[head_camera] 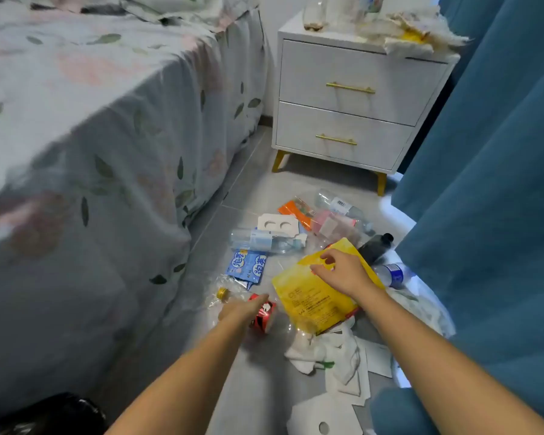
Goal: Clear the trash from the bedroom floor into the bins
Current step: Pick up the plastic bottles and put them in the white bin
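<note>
Both arms reach down into the litter on the floor (252, 387) between the bed (85, 127) and the curtain (490, 171): the right hand (343, 273) pinches the top edge of the yellow pouch (311, 296), fingers curled on it, likely to peel it off the pile. The pouch lies flat, long axis running from the near left toward the far right. The left hand (242, 309) is at the red can (264, 312); its grip is hidden.

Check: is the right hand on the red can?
No, the right hand pinches the yellow pouch, while the left hand reaches to the red can.
</note>
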